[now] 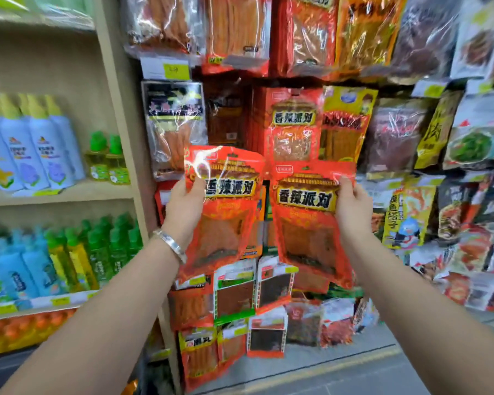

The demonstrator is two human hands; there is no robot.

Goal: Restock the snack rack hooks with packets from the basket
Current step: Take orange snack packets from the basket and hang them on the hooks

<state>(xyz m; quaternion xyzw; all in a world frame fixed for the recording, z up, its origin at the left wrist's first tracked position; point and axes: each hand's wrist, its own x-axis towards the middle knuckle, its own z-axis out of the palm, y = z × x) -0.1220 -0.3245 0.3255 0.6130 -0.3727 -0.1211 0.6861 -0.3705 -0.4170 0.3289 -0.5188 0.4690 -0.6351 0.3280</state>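
A crowded display of hanging plastic snack packets (394, 132) is filling the aisle ahead, beside a beige wooden shelving unit (117, 109) that is carrying pale blue spray bottles with yellow caps (40, 149). A person is holding up two glossy red foil snack packets side by side in front of the display, each with a yellow-edged black banner reading 香辣派对. A matching red packet hanging on the rack (293, 124) just above them is showing the same four characters.

The left hand (183, 206) is gripping the left red packet (226, 212) by its upper left edge, thumb (196, 185) pressing on the front and the fingers curling out of sight behind. The right hand (351, 212) is pinching the right red packet (308, 223) at its upper right edge, thumb (343, 182) lying on the front near the top corner. Both packets are hanging upright below the grips, their inner edges nearly meeting. A silver metal bracelet (170, 243) is circling the left wrist.
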